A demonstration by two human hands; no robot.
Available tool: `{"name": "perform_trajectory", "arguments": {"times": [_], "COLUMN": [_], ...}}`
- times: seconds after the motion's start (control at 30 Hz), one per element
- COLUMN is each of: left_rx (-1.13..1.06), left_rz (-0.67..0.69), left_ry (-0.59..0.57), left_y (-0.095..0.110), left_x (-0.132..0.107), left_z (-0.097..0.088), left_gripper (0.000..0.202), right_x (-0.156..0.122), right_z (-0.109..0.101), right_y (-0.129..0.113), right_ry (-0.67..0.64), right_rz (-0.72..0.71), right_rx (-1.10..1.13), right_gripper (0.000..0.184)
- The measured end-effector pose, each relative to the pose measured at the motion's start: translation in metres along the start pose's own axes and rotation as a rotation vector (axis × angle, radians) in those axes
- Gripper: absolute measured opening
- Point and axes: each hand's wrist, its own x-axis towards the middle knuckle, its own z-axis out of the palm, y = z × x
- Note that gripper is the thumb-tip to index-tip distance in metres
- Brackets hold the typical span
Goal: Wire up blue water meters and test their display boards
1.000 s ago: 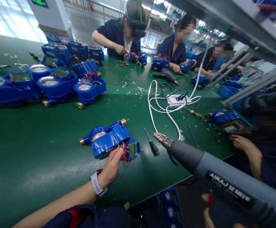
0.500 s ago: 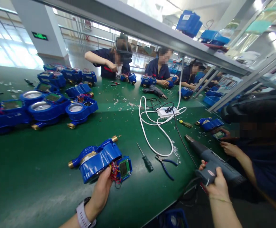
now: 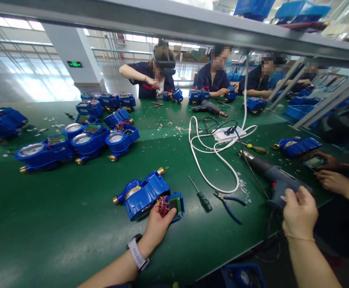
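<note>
A blue water meter with brass ends lies on the green table in front of me, its lid open, red wires and a small circuit board showing. My left hand, a watch on its wrist, rests against the meter's near side with fingers at the wires and board. My right hand is closed round the handle of a grey heat gun, which lies low over the table's right edge with its nozzle pointing left and away.
A green-handled screwdriver and blue-handled pliers lie between the meter and the heat gun. A white cable loops to a power strip. Several blue meters sit at the left. Several people work along the far and right sides.
My right hand brought the heat gun down from close in front of the camera to the table's right edge. My left hand stayed at the meter. The view lifted and turned a little.
</note>
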Motion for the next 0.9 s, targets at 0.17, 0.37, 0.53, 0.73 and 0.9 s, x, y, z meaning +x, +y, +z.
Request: {"name": "perform_trajectory", "arguments": {"times": [0.17,0.37,0.53,0.73,0.9], "left_rx": [0.066,0.128,0.153,0.123,0.151], "left_rz": [-0.006,0.006,0.05,0.031,0.061], "left_ry": [-0.036,-0.057,-0.064,-0.089,-0.117], "left_y": [0.008,0.008,0.004,-0.001,0.0], "left_x": [-0.001,-0.001,-0.001,0.0,-0.001], "left_z": [0.001,-0.002,-0.005,-0.009,-0.01], "left_gripper": [0.047,0.032,0.031,0.031,0.026], "right_x": [-0.097,-0.163,-0.169,-0.176,-0.213], "right_z": [0.026,0.077,0.088,0.074,0.065], "right_y": [-0.036,-0.036,-0.034,-0.042,-0.07], "right_ry": [-0.599,-0.832,-0.816,-0.696,-0.802], "right_rz": [-0.319,-0.401,-0.326,-0.037,0.205], "right_rx": [-0.094,-0.202,-0.203,-0.063,0.129], "right_gripper": [0.04,0.047,0.038,0.039,0.033]}}
